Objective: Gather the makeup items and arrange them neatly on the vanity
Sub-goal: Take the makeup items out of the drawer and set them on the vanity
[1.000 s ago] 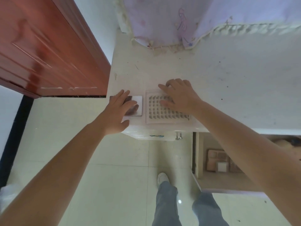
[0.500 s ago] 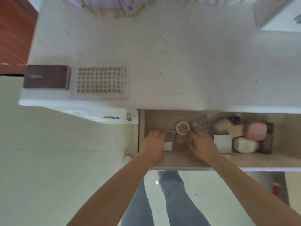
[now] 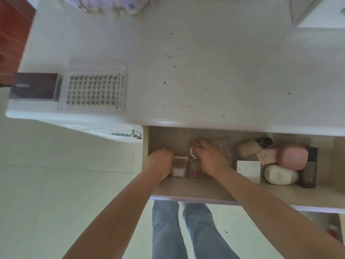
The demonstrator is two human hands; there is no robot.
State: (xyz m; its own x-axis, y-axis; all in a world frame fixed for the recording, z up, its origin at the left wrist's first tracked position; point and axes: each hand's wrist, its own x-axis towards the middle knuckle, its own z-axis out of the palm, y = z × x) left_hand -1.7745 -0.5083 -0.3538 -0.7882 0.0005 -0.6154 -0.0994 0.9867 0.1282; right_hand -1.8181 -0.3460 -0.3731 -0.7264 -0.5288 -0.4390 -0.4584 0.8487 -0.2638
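The vanity top [image 3: 186, 58] carries a dark maroon box [image 3: 35, 86] and a clear lash tray [image 3: 95, 90] side by side at its left end. Below it the drawer [image 3: 188, 191] stands pulled out. My left hand [image 3: 161, 160] is down in the drawer against the left side of a small pink palette [image 3: 179, 166]; its fingers are hidden. My right hand [image 3: 210, 157] curls over a round white compact [image 3: 192, 155], above a brown palette [image 3: 195, 169] and beside a clear case [image 3: 225, 145].
Right of my hands the drawer holds a white box [image 3: 248, 170], a beige bottle [image 3: 248, 148], a pink case [image 3: 294, 157], a cream bottle [image 3: 280, 174] and a dark glittery tube [image 3: 309, 169]. A red door [image 3: 13, 30] stands at the left. My legs are below the drawer.
Both hands left the box and lash tray on the vanity and went down into the open drawer. Since half a second ago my right hand has shifted onto the round compact.
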